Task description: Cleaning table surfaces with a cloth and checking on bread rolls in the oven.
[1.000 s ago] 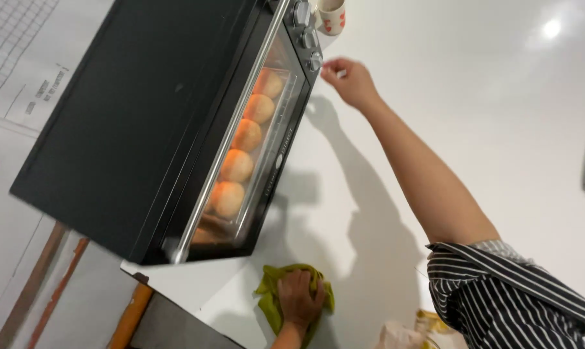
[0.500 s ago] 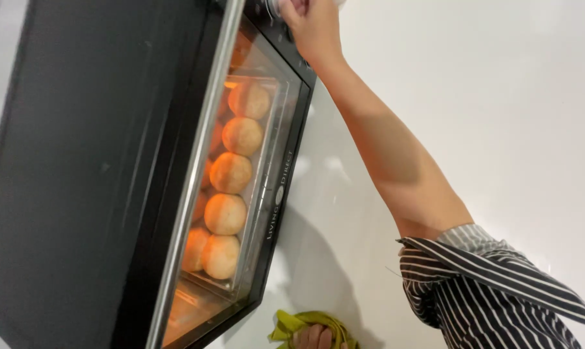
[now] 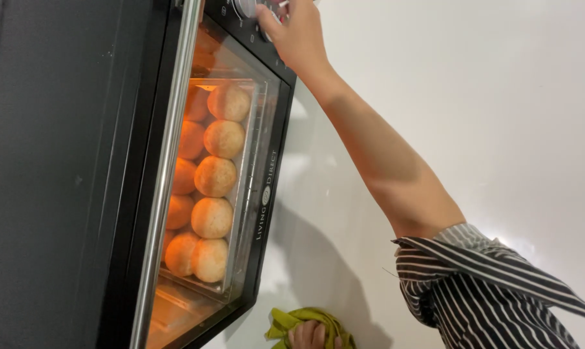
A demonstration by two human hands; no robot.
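Black oven (image 3: 79, 161) glows orange around golden buns (image 3: 216, 176).

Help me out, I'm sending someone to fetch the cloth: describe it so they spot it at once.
Start at the black countertop oven, its glass door showing rows of round buns. Follow the white counter to the oven's lower front corner. There a hand presses on a crumpled yellow-green cloth, the only soft, brightly coloured thing on the counter.
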